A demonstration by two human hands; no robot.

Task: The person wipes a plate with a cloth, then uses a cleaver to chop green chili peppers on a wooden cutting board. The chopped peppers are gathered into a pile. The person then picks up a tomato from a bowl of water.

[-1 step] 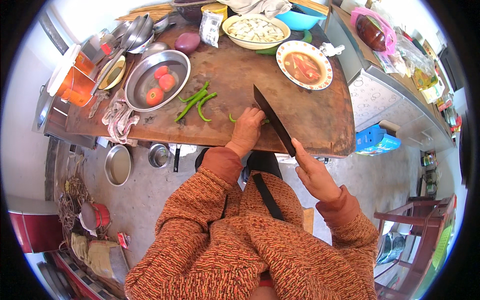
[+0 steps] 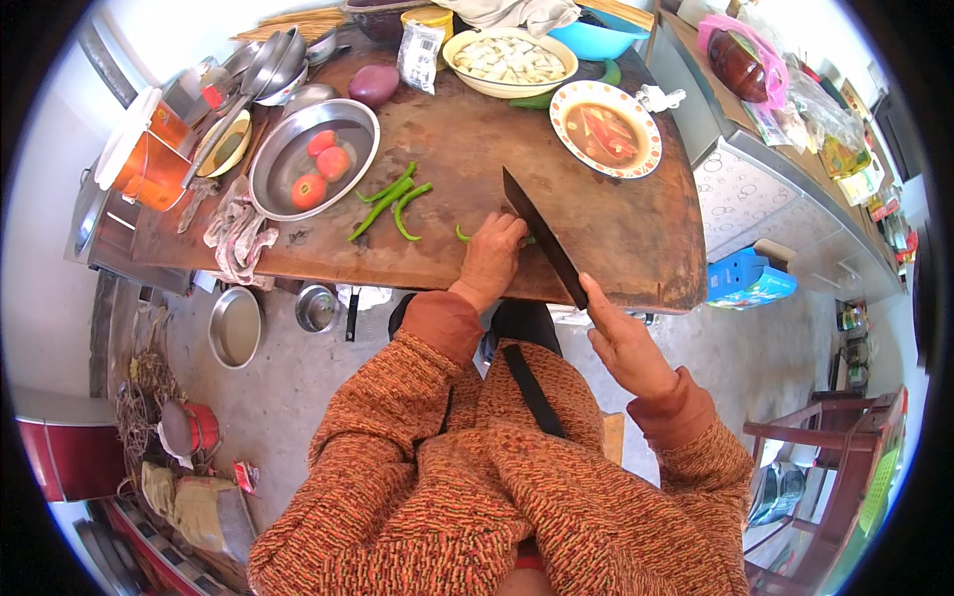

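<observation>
My left hand (image 2: 494, 256) presses a green chili pepper (image 2: 461, 234) onto the wooden tabletop (image 2: 447, 149) near its front edge. Most of that pepper is hidden under the curled fingers; its ends peek out on either side. In my right hand (image 2: 631, 348) is the handle of a dark kitchen knife (image 2: 542, 233) with a broad blade. The blade slants up and to the left, right beside the left fingertips. Several loose green chili peppers (image 2: 382, 211) lie to the left. Farther left, a metal basin (image 2: 260, 179) holds tomatoes (image 2: 333, 162).
At the back stand a bowl of pale cut chunks (image 2: 507, 60), a purple onion (image 2: 373, 85) and a blue basin (image 2: 596, 42). A patterned plate with reddish liquid (image 2: 649, 129) sits at the right. An orange bucket (image 2: 149, 164) and a cloth (image 2: 237, 238) are by the left edge.
</observation>
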